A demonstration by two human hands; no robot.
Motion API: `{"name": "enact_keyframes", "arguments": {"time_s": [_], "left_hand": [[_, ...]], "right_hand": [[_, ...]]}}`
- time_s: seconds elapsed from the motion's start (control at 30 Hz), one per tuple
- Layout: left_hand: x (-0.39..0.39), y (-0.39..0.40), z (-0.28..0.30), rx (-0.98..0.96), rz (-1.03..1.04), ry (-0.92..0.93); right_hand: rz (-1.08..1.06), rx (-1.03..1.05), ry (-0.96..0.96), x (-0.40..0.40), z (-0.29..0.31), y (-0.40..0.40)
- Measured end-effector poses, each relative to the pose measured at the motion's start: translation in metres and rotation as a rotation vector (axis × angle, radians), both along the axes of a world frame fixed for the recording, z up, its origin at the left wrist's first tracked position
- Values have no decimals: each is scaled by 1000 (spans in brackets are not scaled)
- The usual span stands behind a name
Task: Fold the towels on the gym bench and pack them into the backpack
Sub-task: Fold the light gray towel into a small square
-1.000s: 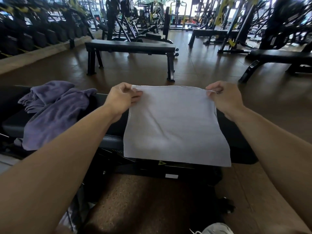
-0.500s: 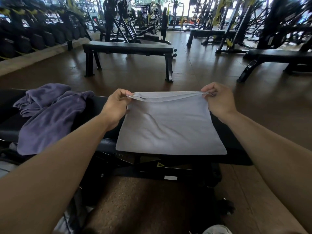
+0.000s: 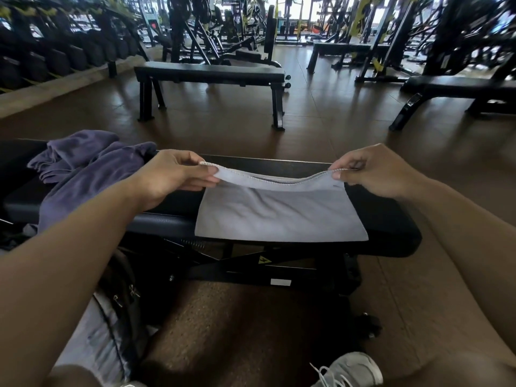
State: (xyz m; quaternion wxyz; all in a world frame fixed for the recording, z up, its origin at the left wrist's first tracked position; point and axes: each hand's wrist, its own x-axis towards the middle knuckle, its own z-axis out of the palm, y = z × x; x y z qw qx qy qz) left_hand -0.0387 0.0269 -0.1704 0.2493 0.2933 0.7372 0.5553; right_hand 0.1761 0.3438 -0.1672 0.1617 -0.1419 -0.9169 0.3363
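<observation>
Since a second ago the grey towel (image 3: 279,216) has come down from hanging upright in front of the person to lying mostly flat on the surface (image 3: 391,219), and the held edge has dropped and been drawn back toward the body. The left hand (image 3: 173,177) pinches one top corner between thumb and fingers, and the right hand (image 3: 374,171) pinches the other; the edge between them sags in a shallow curve just above the cloth lying below. The rest of the towel spreads out under and nearer than both hands, its near edge hanging slightly over the near rim of the surface.

The move to come turns on this: the held edge runs side to side between the hands, and the free near edge lies parallel to it, below and toward the person. Both hands look equally near, so laying the held edge onto the near one would likely halve the towel evenly.

A crumpled purple towel (image 3: 83,174) lies well outside the left hand. The backpack (image 3: 111,325) sits on the floor under the left forearm.
</observation>
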Motion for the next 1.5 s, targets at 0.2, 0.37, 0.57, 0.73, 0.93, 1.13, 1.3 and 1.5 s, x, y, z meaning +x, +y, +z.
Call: {"name": "enact_keyframes", "arguments": {"time_s": [0.2,0.37,0.57,0.73,0.93,1.13,1.3,1.5], "left_hand": [[9,-21,-2,-132,-112,-32],[12,-32,-8,-342,-256,-58],[2,-16,-21,-364,96,112],[-12,3,-42,-437,262,378],[-24,24,-50,-346,199,256],[-35,42,-53,-153,499,285],[-26,39,-44,-188,321,653],[3,42,-49,-476,-280,689]], "right_hand": [[169,59,-199,18,10,-4],[249,94,-427,24,6,-9],[-223,143,-203,17,-8,2],[-439,15,-431,-3,-33,3],[-401,-337,-311,-21,-35,-5],[-502,-341,62,-39,-46,7],[-243,211,-56,-33,-42,3],[197,337,-282,-24,-31,-22]]}}
